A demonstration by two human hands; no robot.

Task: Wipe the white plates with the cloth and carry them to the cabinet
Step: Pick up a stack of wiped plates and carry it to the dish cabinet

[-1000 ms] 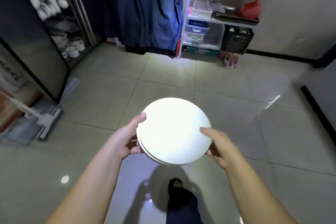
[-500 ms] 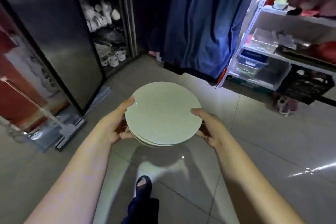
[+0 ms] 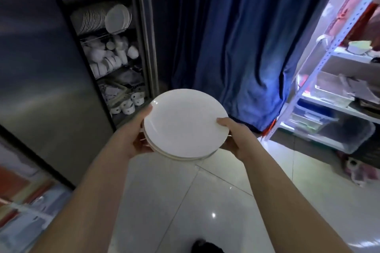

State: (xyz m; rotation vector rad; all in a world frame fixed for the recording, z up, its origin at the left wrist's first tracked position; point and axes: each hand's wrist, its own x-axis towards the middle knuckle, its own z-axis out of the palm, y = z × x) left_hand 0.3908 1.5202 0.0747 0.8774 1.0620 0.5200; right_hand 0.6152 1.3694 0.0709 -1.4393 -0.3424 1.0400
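The left hand (image 3: 137, 139) and the right hand (image 3: 236, 137), fingers clamped on the rim, hold the stack of white plates (image 3: 185, 125) before the cabinet (image 3: 107, 47), now closer than 1 second ago, so shelving seems next.

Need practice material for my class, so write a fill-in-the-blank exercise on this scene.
1. The left hand and right hand grip the stack of white plates, thumbs resting on ____ of it.
2. The curtain beyond the plates is ____.
3. The cabinet, its shelves full of white dishes, stands on the person's ____.
Missing words: top; blue; left.
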